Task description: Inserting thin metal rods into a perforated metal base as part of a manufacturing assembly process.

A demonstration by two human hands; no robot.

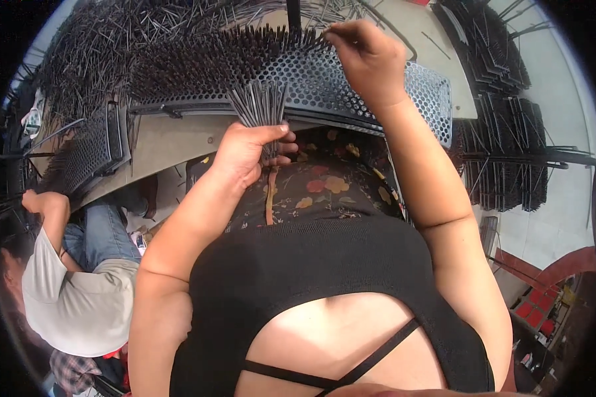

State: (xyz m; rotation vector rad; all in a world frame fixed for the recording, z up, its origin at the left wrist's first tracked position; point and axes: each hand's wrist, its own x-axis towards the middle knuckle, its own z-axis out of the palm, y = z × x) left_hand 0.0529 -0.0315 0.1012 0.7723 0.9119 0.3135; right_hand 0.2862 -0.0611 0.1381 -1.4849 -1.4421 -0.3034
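Note:
My left hand is closed around a bundle of thin dark rods, which fan out upward above the thumb. In front of it lies a long perforated metal rack with rows of round holes. Many dark rods stand upright in its left and middle holes, while bare holes show toward the right. My right hand is over the rack's far edge, thumb and fingertips pinched together beside the last standing rods. Whatever is between those fingertips is too small to make out.
Loose rods lie heaped at the far left. Another perforated rack sits at the left, near a co-worker's hand. Stacked racks full of rods stand at the right. A dark upright post rises behind the rack.

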